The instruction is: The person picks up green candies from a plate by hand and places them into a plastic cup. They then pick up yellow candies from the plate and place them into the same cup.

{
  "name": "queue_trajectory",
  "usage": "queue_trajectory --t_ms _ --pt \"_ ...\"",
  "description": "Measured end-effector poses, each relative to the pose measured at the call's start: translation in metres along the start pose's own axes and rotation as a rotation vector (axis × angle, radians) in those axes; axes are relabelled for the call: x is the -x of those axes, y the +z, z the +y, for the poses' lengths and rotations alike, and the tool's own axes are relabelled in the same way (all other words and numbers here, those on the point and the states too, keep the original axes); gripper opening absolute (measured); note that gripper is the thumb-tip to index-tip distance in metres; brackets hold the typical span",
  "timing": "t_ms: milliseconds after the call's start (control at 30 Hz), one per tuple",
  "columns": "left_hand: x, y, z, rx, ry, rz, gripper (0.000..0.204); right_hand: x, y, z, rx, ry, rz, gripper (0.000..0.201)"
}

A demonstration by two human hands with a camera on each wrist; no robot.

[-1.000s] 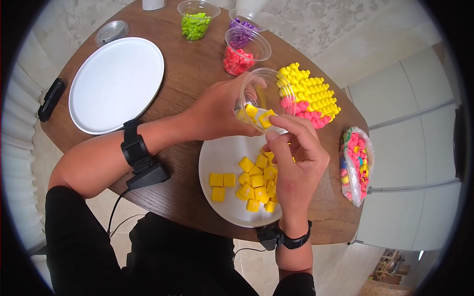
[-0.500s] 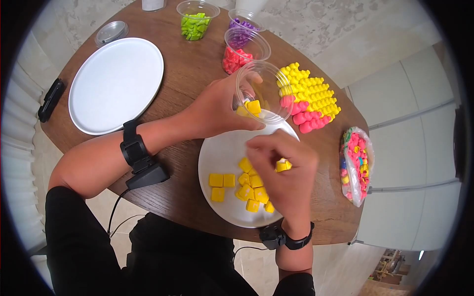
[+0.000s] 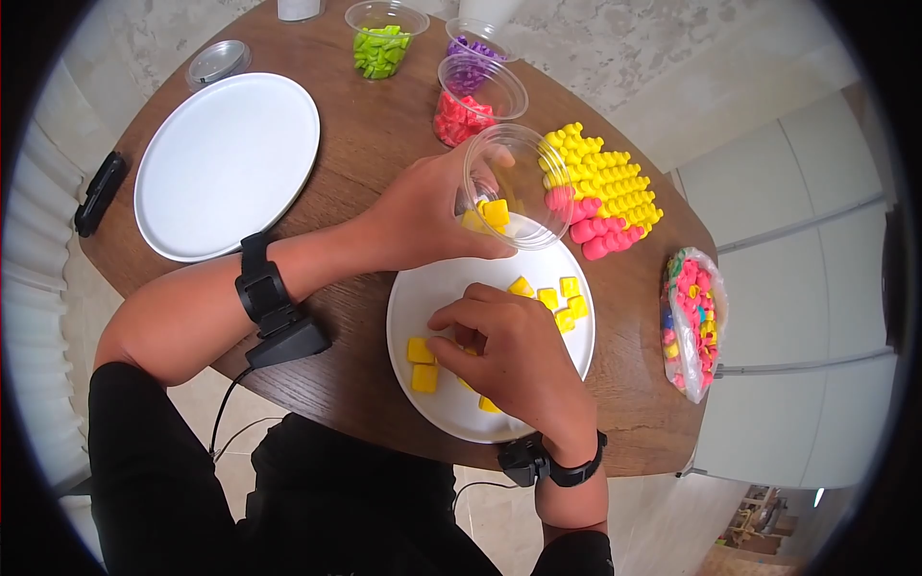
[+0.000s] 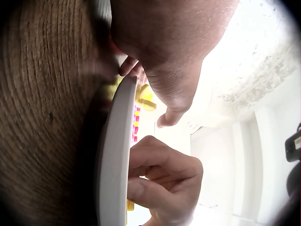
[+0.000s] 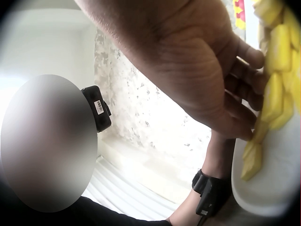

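My left hand (image 3: pixel 423 206) grips a clear plastic cup (image 3: pixel 538 197), tilted with its mouth toward the head camera, over the back of the white plate (image 3: pixel 408 403). A few small yellow square pieces (image 3: pixel 495 213) lie in the cup. Above the plate my right hand (image 3: pixel 514 355) has its fingers bent down, thumb and forefinger apart at the tips. In the right wrist view its fingertips (image 5: pixel 251 101) come right up to the yellow pieces (image 5: pixel 273 99) on the plate. Two yellow squares (image 3: pixel 423 377) show beside the thumb; others lie farther right, and the hand hides part of the pile.
Cups of green (image 3: pixel 379 53), red (image 3: pixel 461 120) and purple pieces (image 3: pixel 471 67) stand at the back. Left is a second white plate (image 3: pixel 226 168), with a clear lid (image 3: pixel 216 62) behind it. Right are rows of yellow and pink knobbly figures (image 3: pixel 605 182) and a bag of colourful pieces (image 3: pixel 693 322).
My right hand has come away from the cup mouth, down and left over the plate to the yellow squares. The left hand keeps the cup nearly in place.
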State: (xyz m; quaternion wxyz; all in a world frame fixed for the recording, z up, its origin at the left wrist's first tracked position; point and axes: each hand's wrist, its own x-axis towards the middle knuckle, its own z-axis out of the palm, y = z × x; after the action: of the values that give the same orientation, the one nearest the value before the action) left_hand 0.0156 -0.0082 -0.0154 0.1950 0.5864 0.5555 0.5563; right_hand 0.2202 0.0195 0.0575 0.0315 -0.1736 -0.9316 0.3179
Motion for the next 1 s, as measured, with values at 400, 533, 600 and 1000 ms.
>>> queue_trajectory --t_ms 400,533,600,1000 --pt "0.000 -0.003 0.003 -0.006 -0.047 -0.028 0.096 0.005 -0.005 -0.002 0.045 -0.016 -0.029 0.023" --pt "0.000 -0.002 0.002 -0.011 -0.035 -0.029 0.102 0.006 -0.005 -0.003 0.071 -0.025 -0.022 0.020" --pt "0.000 -0.001 0.001 -0.005 -0.023 -0.019 0.103 0.006 -0.006 -0.002 0.064 0.001 -0.066 0.017" --pt "0.000 -0.003 0.004 -0.001 -0.035 -0.041 0.102 0.010 -0.014 -0.005 0.046 -0.043 -0.101 0.017"
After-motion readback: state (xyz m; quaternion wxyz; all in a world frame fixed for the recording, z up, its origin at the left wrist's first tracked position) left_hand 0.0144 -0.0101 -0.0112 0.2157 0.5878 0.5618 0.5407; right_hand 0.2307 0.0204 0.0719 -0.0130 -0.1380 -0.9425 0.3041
